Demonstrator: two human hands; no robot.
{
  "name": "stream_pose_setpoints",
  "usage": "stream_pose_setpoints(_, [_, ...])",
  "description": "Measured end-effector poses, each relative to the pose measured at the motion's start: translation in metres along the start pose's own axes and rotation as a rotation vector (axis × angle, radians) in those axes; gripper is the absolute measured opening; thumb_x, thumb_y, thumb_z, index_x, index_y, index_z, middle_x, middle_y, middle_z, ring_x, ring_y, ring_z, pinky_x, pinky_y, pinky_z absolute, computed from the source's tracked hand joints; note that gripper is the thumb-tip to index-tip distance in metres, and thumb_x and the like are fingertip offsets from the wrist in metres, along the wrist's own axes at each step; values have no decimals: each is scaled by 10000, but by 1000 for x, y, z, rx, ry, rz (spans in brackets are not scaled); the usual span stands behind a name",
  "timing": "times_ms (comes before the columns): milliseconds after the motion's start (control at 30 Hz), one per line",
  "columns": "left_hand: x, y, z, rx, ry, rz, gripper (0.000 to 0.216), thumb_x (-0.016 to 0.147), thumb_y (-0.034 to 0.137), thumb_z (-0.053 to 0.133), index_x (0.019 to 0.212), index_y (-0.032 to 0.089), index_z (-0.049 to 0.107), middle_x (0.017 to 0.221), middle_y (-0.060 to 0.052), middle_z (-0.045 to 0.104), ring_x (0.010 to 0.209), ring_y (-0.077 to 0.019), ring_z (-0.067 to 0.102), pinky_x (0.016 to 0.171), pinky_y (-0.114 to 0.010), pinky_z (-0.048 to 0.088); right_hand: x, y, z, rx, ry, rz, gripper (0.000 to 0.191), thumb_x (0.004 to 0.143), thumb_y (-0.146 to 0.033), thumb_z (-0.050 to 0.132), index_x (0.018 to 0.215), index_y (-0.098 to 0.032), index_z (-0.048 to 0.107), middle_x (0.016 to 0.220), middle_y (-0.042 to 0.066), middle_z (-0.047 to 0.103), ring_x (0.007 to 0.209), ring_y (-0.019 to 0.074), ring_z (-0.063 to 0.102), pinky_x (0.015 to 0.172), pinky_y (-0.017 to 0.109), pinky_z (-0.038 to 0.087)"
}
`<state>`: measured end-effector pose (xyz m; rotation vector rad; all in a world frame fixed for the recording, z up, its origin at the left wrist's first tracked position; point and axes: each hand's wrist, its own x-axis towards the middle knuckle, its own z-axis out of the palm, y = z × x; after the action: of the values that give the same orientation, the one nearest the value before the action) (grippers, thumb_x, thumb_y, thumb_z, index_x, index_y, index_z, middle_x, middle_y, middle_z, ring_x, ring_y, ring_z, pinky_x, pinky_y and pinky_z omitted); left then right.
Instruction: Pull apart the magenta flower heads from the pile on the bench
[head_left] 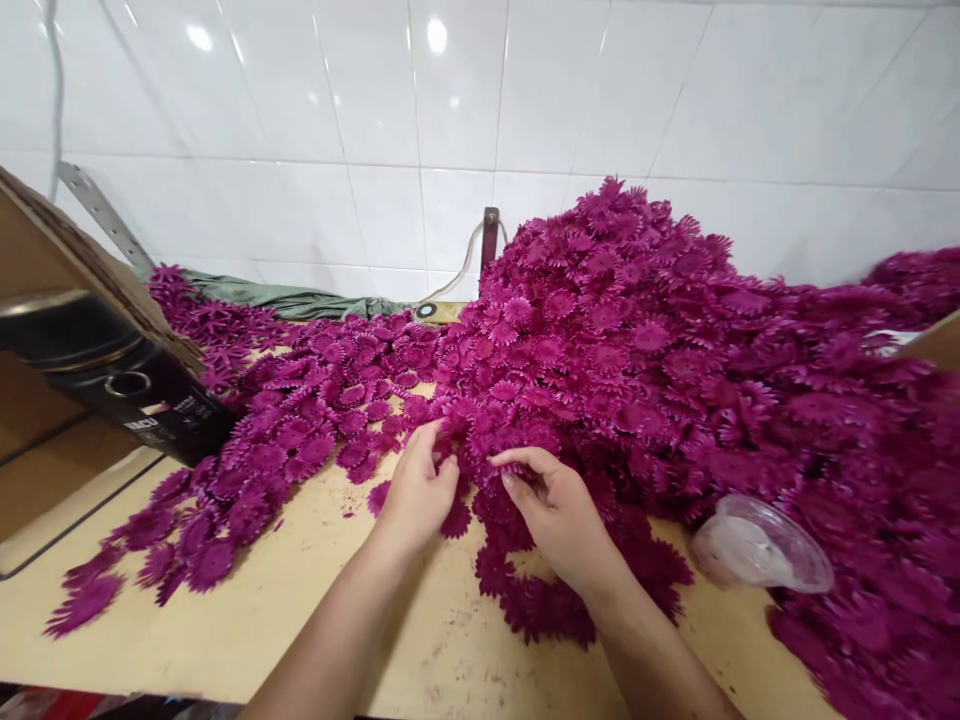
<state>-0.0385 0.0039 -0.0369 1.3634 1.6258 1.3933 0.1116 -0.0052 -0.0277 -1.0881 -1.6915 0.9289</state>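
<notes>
My left hand [424,490] is at the front of a big heap of purple artificial flower heads [592,320], its fingers curled and the thumb close to them. Purple petals show right at its fingertips, but I cannot tell a held piece from the heap behind. Facing it, a short gap away, my right hand [551,505] is closed in a pinch, thumb tip near the index fingertip. Whatever sits in that pinch is too small to make out. Loose flower heads [540,605] lie on the table under and beside my right hand.
A black cylindrical container [124,375] leans by a cardboard box [45,420] on the left. A clear plastic tub [761,545] with whitish contents rests at the right. More flowers [292,430] spread leftward over the yellowish tabletop [300,610]. A tiled wall [420,110] stands behind.
</notes>
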Motion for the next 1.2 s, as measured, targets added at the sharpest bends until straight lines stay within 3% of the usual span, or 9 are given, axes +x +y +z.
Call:
stream_pose_setpoints(100, [-9,0,3,155,0,100,371,683,152,502,1043,165,590,1205,-111,551,1140,-241,486,985,-407,350,3,1,-3,-38,21,-6,153,771,-204,478,863,-181,598,853,51,631,811,170,583,764,297,443])
stream_pose_setpoints(233, [-17,8,1,276,-128,184,253,795,325,449,839,179,651,974,-86,659,938,-229,597,893,-397,430,2,3,-3,-235,89,-24,177,795,-280,446,666,-182,516,642,18,563,607,146,517,596,269,402])
stream_pose_setpoints(367, [-20,14,-2,383,-88,148,290,803,361,459,952,165,613,953,-105,654,887,-247,595,814,-407,453,5,7,-3,-334,172,6,359,833,-373,381,518,-203,353,476,-35,406,457,98,360,468,247,268])
stream_pose_setpoints(500, [-24,16,1,274,-71,171,319,793,350,491,1040,167,578,1036,-113,613,971,-244,561,847,-387,435,9,10,-4,-272,148,81,446,838,-469,356,481,-208,293,423,-58,297,413,81,288,446,248,220])
stream_pose_setpoints(633, [-28,24,9,96,-254,208,140,757,300,549,794,199,637,814,-33,633,788,-179,581,726,-285,458,9,12,-1,-138,51,105,422,837,-478,344,520,-201,372,467,-40,381,460,99,362,466,242,286])
stream_pose_setpoints(867, [-21,25,19,-453,-226,-204,121,697,226,594,601,156,575,558,31,585,546,-97,522,580,-208,421,2,0,0,-13,-112,53,146,795,-300,435,748,-186,514,751,21,578,725,154,536,686,271,435])
stream_pose_setpoints(1000, [-9,21,16,-679,-26,-474,92,723,194,601,649,146,576,561,12,620,512,-85,555,537,-192,423,-7,-6,-1,-61,-176,48,77,762,-185,465,709,-180,521,694,1,553,671,142,516,658,268,428])
stream_pose_setpoints(1067, [-4,21,15,-673,44,-507,64,743,187,590,691,150,589,609,-2,650,539,-84,585,523,-181,416,-9,-6,-2,-73,-167,39,95,743,-152,465,675,-179,525,678,-1,538,655,139,515,638,262,425])
stream_pose_setpoints(1200, [-5,22,17,-472,-173,-410,79,668,147,653,745,138,638,717,-40,691,651,-123,626,623,-228,461,-4,0,-8,20,-56,61,133,725,-154,474,788,-179,589,810,34,623,786,165,573,767,303,440])
